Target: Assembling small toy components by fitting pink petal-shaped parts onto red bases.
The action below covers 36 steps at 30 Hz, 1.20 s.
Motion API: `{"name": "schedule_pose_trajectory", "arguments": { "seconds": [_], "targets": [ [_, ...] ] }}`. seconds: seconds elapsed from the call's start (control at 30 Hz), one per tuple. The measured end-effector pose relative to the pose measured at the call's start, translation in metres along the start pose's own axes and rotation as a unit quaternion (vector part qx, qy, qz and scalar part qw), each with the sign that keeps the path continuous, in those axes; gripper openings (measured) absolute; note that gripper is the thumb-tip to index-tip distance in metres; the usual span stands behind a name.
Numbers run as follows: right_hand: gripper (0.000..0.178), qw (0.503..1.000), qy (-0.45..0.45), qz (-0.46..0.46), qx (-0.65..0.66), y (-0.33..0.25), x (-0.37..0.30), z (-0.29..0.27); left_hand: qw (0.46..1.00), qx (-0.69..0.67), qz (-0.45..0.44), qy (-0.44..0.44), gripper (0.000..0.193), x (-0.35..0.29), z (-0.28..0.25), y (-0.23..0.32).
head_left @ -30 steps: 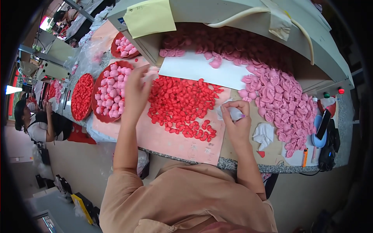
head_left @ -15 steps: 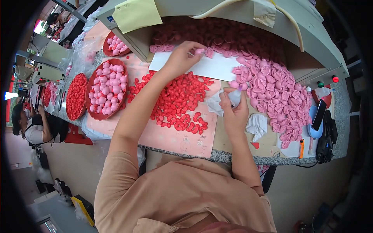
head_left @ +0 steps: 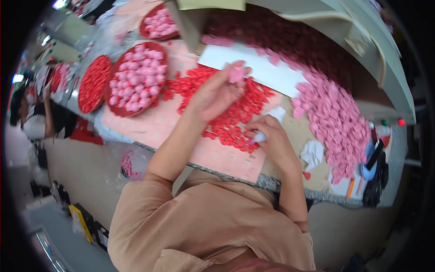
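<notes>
My left hand is raised over the table, palm turned up, pinching one small pink shell-like plastic piece between its fingertips. Beneath it spreads a heap of small shiny red bean-shaped pieces. Fingers bent, my right hand grips a small white squeeze bottle with a purple tip pointing down to the left. Its fingers are at the right edge of the red heap; whether they also touch a red piece, I cannot tell. Many loose pink pieces lie to the right, spilling from under a grey box-like housing.
At left stand a red basket of pink-and-red balls, a basket of red pieces and another basket behind. White paper lies under the housing. A crumpled tissue, orange pen and phone are at right.
My left hand has drawn back from the pink pile with a pink piece. My right hand has turned over, bringing the bottle tip down beside the red heap. The view has shifted and tilted.
</notes>
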State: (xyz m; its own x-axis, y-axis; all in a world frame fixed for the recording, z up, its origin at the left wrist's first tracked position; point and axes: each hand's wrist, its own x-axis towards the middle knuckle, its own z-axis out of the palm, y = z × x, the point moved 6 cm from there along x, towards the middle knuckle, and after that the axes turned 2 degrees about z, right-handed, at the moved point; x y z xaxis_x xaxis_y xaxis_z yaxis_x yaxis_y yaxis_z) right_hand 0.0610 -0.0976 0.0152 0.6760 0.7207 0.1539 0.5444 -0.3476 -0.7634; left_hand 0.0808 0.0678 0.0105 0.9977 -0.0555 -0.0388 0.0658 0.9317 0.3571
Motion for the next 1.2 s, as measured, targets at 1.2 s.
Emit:
{"name": "schedule_pose_trajectory", "arguments": {
  "seconds": [1.2],
  "targets": [
    [0.027, 0.984, 0.125, 0.108, 0.067, 0.004, 0.006, -0.04, 0.918, 0.385, -0.086, 0.03, 0.018, -0.02, 0.005, -0.056]
  ]
}}
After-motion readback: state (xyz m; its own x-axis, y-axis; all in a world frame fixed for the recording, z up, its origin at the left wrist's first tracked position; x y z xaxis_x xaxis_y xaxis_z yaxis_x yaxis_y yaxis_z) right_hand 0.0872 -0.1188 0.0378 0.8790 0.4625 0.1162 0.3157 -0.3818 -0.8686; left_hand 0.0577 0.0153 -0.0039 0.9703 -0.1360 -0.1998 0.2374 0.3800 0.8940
